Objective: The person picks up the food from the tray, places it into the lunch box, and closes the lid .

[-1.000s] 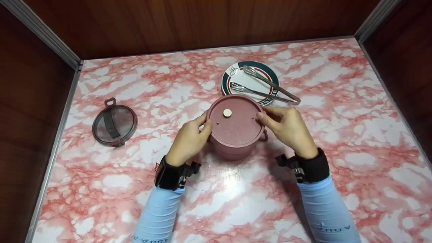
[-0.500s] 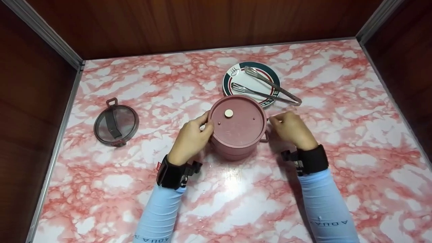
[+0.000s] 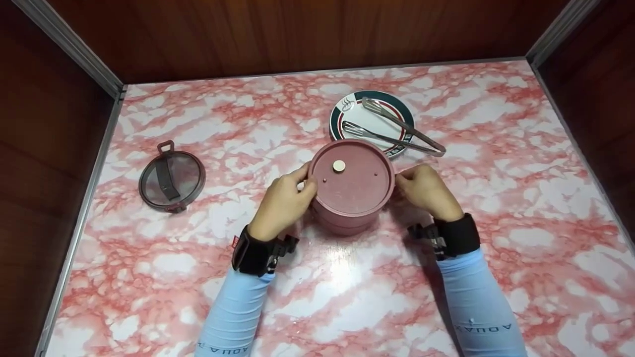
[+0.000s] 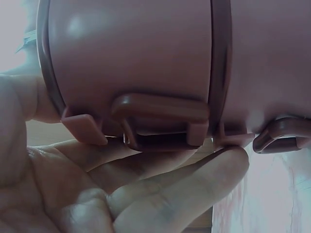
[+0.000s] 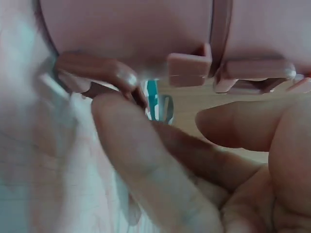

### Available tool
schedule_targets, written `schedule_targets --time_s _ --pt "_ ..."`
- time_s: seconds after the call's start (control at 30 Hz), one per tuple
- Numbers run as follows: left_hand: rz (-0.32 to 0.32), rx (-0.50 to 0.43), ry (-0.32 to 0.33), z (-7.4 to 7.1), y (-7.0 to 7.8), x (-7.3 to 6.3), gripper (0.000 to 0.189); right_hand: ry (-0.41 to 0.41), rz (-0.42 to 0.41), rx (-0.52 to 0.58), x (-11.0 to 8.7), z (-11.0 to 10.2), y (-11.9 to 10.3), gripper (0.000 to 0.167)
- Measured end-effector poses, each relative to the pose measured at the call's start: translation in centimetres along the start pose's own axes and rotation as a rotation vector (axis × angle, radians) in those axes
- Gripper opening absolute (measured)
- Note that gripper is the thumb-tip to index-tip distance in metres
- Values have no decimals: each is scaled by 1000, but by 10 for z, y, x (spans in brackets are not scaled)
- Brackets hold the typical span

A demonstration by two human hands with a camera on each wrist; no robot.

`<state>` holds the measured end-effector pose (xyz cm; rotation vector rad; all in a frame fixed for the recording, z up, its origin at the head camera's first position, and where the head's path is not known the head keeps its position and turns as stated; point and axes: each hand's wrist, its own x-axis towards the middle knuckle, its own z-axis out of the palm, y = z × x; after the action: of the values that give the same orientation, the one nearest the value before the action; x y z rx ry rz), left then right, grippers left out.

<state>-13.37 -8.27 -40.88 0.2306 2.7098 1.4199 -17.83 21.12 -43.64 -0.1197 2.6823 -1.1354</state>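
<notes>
A pink stacked lunch box (image 3: pixel 349 191) with a round lid and a pale button (image 3: pixel 339 166) stands upright mid-table. In the left wrist view its tiers carry side clips and a looped latch (image 4: pixel 163 107). My left hand (image 3: pixel 284 204) grips its left side, thumb by the top rim and fingers spread along the wall under the latches. On the opposite side is my right hand (image 3: pixel 427 192), a fingertip (image 5: pixel 109 104) right at the lower looped latch (image 5: pixel 97 70). The right thumb (image 5: pixel 228 121) is apart from that latch, near the upper latch (image 5: pixel 255 73).
Behind the lunch box lies a green-rimmed plate (image 3: pixel 342 106) with metal tongs (image 3: pixel 421 138) across it, their bent end past the rim. A clear round lid (image 3: pixel 186 178) with a dark strap rests at left. Brown panels (image 3: pixel 317 34) enclose the table's back and sides.
My right hand has let go of the top rim, drawn away to the right, then come back with its fingers at the side latch. The left hand keeps its grip.
</notes>
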Motion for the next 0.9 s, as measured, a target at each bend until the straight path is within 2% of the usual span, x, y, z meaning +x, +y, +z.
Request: schedule_targets --time_s 0.37,0.63,0.77,0.83,0.9 --pt "10 2 -18 0 1 0 46 -15 -23 48 -1 0 -4 39" --pt "49 55 -29 0 2 -2 45 -16 -59 57 -5 -7 -7 37" --pt "45 75 -35 0 3 -2 45 11 -116 175 -12 -13 -16 39" --pt "47 78 -35 -1 3 -3 46 15 -176 243 -16 -14 -19 40" --pt "48 79 -34 -1 3 -3 46 18 -242 252 -18 -15 -22 39"
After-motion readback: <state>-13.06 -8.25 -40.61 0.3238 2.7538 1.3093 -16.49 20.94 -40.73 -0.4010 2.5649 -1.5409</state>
